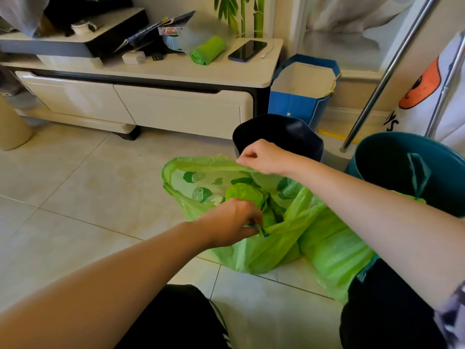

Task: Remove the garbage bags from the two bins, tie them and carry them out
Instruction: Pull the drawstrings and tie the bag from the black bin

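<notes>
A light green garbage bag (264, 245) printed with lime slices sits open on the tiled floor, with crumpled green waste inside. My left hand (231, 222) pinches the near rim of the bag at a blue drawstring. My right hand (261, 157) pinches the far rim and holds it up. Behind the bag stands a black bin (289, 134). A teal bin (412, 167) stands to the right with a green liner in it. A second green bag (334, 250) lies against my right knee.
A low cream cabinet (156, 102) runs along the wall, carrying a roll of green bags (207, 50), a phone (247, 50) and clutter. A blue paper bag (302, 94) stands beside it. A metal rack leg (385, 79) slants at the right.
</notes>
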